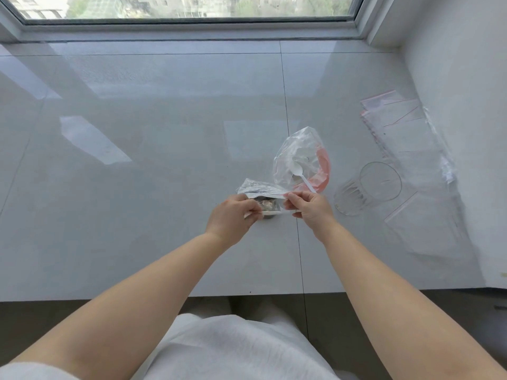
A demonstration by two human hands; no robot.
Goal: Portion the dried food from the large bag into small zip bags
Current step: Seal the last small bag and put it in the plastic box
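Note:
A small clear zip bag (270, 206) with dark and pale dried food inside is held just above the white counter, near the middle. My left hand (233, 215) pinches its left top edge. My right hand (310, 207) pinches its right top edge. Just behind them stands the large clear bag (299, 154) with a red zip strip, its mouth open. A white plastic spoon (300, 174) lies in that mouth, handle pointing toward my right hand.
An empty clear glass (367, 187) stands right of the large bag. A pile of empty red-striped zip bags (397, 122) and one more flat bag (428, 223) lie at the right by the wall. The counter's front edge (164, 296) runs below my forearms. A window lies behind.

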